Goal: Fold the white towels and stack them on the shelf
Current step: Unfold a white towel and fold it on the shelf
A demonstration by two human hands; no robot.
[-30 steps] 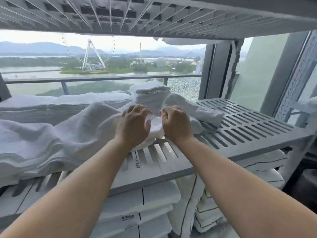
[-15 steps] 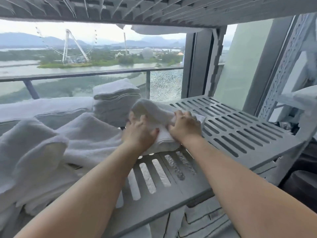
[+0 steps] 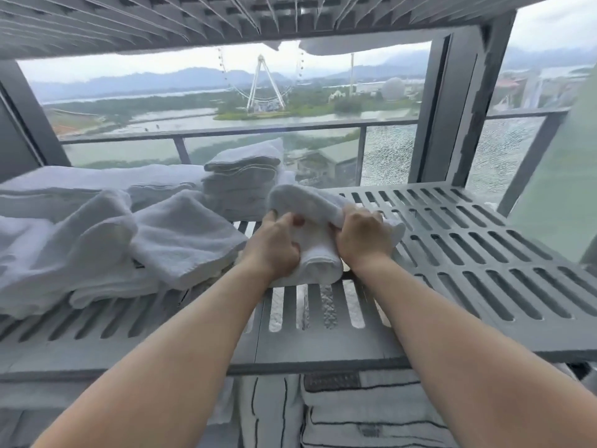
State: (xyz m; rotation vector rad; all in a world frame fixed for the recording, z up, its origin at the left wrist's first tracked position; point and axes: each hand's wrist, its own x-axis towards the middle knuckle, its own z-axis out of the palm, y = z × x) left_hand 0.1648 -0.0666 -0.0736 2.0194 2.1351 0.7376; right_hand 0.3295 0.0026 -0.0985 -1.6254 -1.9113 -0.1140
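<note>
we face a grey shelf [image 3: 484,253], flat and hard, cut through with rows of long rounded slots. an upper shelf [image 3: 193,21] of the same ribbed grey hangs overhead. behind stands a wide window [image 3: 161,92] in a dark frame, with a railing [image 3: 226,132] across it. beyond lie water, green land, a ferris wheel [image 3: 263,82] and hazy hills.

mid-shelf lies the white towel [image 3: 319,257], thick looped terry doubled into a soft, rounded bundle. our left hand [image 3: 274,244] grips its left side, fingers curled into the cloth. our right hand [image 3: 361,240] curls over the upper fold on the right.

just behind it sits a folded stack [image 3: 242,176], square and layered. loose towels [image 3: 97,240] slump in rumpled heaps at the left. below the shelf we see striped linens [image 3: 371,412], white with thin dark lines.
</note>
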